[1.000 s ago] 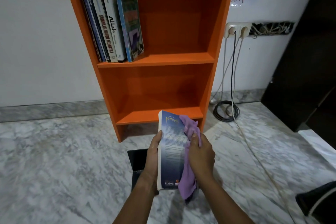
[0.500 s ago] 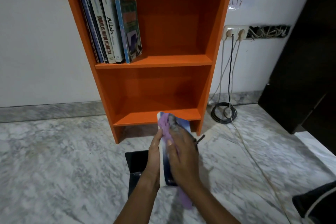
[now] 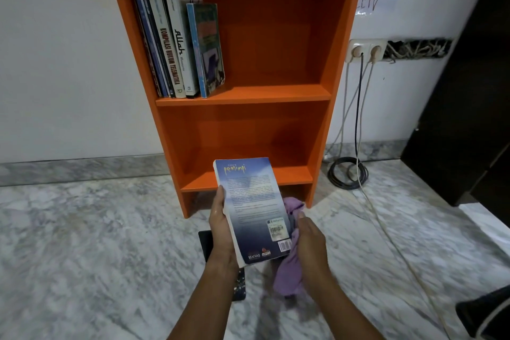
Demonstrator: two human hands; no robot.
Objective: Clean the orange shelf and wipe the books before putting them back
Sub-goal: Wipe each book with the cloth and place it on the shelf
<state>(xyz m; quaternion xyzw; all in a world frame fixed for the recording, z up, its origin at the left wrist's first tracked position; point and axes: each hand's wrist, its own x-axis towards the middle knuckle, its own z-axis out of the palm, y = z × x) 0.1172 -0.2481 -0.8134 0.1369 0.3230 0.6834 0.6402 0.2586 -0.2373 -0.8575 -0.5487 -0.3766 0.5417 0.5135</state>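
Head view: blue paperback [image 3: 252, 210], back cover up, is held at 6 o'clock of the orange shelf [image 3: 276, 91], top edge overlapping the bottom board. L hand [image 3: 220, 226] curls round its left long edge w/ thumb on the cover, & R hand [image 3: 309, 237] at the book's 4 o'clock clutches a purple cloth [image 3: 287, 276] right by the lower right corner. Other books [image 3: 176, 44] stand at 11 o'clock on the upper board, leaning on the left wall; a coiled cable [image 3: 334, 175] lies on the marble floor [image 3: 96, 243] at 3 o'clock of the shelf foot.
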